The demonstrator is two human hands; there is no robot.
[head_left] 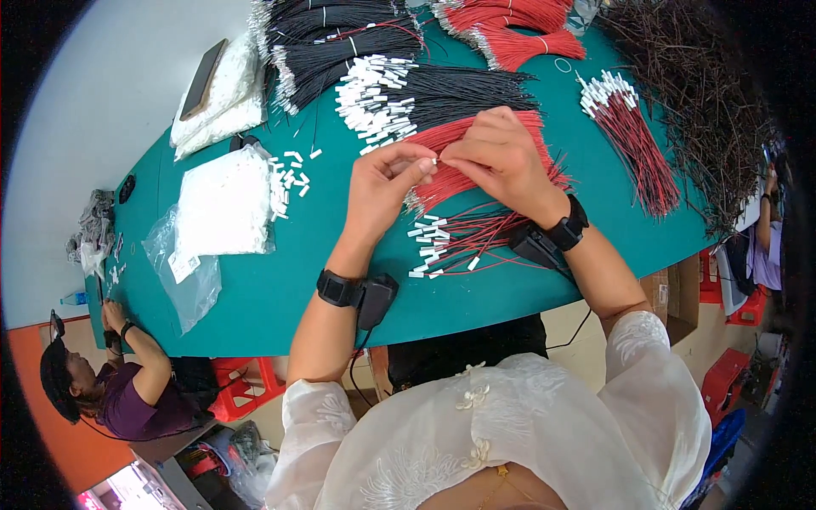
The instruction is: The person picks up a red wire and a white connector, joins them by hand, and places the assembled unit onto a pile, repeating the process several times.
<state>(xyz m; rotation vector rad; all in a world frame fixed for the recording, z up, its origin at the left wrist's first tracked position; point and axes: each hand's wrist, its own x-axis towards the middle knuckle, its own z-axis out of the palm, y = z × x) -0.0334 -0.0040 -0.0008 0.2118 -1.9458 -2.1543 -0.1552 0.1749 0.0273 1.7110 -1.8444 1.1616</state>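
Left hand (pixel 382 183) pinches white connector (pixel 432 161) | right hand (pixel 497 157) pinches red wire (pixel 476 136)

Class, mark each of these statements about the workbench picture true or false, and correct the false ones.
1. Both hands meet over the red wires. True.
2. The table is yellow. False: it is green.
3. The left hand pinches a small white connector with the right hand. True.
4. The clear bag of white parts lies to the person's right. False: it lies to their left.
5. Both wrists are bare. False: each wears a black band.
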